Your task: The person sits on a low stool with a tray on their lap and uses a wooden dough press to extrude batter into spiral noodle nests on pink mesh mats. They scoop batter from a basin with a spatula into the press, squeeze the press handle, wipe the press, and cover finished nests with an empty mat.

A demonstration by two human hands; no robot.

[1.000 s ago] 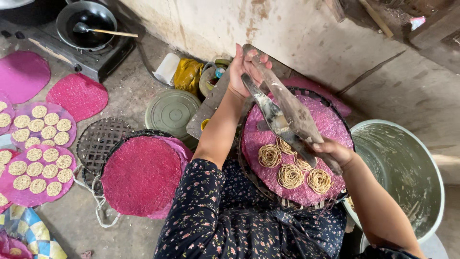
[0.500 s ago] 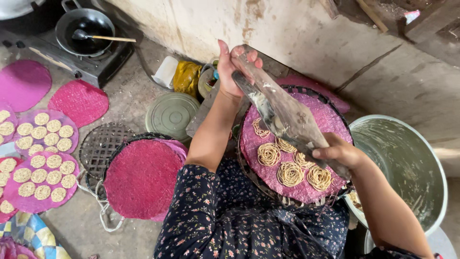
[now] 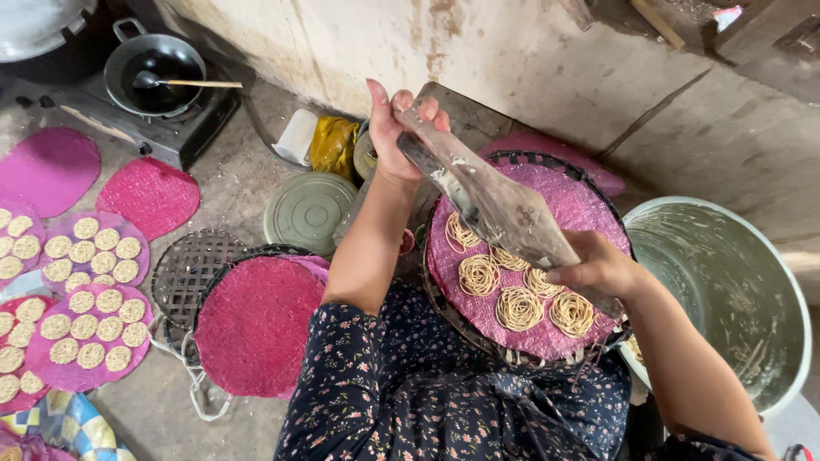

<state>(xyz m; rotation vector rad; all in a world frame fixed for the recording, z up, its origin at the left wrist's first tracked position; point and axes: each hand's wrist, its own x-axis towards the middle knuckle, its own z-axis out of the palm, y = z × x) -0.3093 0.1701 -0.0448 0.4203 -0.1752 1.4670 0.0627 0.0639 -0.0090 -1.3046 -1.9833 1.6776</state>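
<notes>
Metal press (image 3: 491,201) — clenched between both hands, left (image 3: 395,128) and right (image 3: 602,266) — above 5 noodle coils (image 3: 518,307).

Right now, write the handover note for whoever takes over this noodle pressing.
Left hand: grips the far end of the long noodle press.
Right hand: grips the near end; the press is held tilted over the pink woven mat.
Done: five noodle coils lie on the near part of that mat.
Left: the far part of the mat is bare; an unfilled pink mat lies to the left. The metal basin sits to the right.
</notes>
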